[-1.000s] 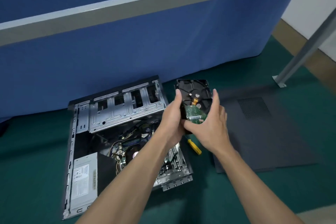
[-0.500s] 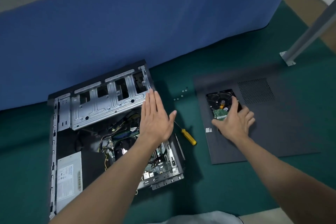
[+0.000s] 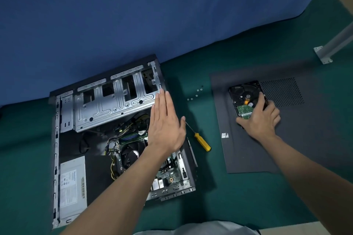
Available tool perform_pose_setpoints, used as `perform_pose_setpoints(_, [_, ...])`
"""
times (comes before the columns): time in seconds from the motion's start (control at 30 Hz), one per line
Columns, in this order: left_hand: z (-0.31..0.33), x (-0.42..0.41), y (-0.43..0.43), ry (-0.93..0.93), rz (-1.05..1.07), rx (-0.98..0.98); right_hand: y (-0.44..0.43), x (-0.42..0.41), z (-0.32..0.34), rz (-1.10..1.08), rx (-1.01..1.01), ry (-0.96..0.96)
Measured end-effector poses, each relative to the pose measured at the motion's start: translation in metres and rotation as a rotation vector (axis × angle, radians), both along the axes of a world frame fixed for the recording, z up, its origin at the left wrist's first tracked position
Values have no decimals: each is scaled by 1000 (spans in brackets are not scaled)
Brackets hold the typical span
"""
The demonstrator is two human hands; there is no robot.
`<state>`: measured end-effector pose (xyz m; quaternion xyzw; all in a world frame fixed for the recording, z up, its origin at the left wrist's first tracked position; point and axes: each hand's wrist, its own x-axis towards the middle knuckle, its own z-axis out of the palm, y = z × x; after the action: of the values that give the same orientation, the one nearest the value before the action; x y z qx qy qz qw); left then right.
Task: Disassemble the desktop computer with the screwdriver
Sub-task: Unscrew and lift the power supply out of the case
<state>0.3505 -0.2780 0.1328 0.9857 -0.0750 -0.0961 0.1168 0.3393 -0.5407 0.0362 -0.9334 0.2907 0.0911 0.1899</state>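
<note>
- The work surface is a dark green covering; a blue partition stands along its far edge, and a grey metal leg is footed at the far right corner.
- The desktop computer lies on its side with the interior exposed, on the left half of the surface, its far edge close to the partition.
- Inside it, the silver drive cage sits at the far end and the power supply at the near left corner.
- Your left hand is flat over the right edge of the computer, fingers straight and together, holding nothing. Contact with the case cannot be confirmed.
- The screwdriver, with a yellow handle, lies on the surface just right of the computer; your left thumb hides the tip of its shaft.
- Several loose screws lie on the surface beyond the screwdriver.
- The black side panel lies flat on the right half of the surface, well apart from the computer.
- The hard drive rests on the far left part of the panel, circuit board up.
- Your right hand grips the near end of the drive, fingers curled over it.
</note>
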Motion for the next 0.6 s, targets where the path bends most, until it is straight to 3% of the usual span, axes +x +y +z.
perform_pose_setpoints(0.13, [3, -1, 0, 2, -4, 3, 24, -13, 12, 14, -103, -151])
perform_pose_setpoints(0.27, [7, -2, -1, 25, -10, 7, 83, -34, 26, 400, 2, -335])
perform_pose_setpoints(0.37, [12, -7, -3, 16, -28, 55, 123, -44, 31, 590, 91, -165])
perform_pose_setpoints(0.5, [16, -27, -3, 8, -110, 136, 146, -45, 26, 537, 129, 51])
perform_pose_setpoints(0.6, [16, -40, 3, 8, -150, 114, 149, -42, 24, 493, 114, 96])
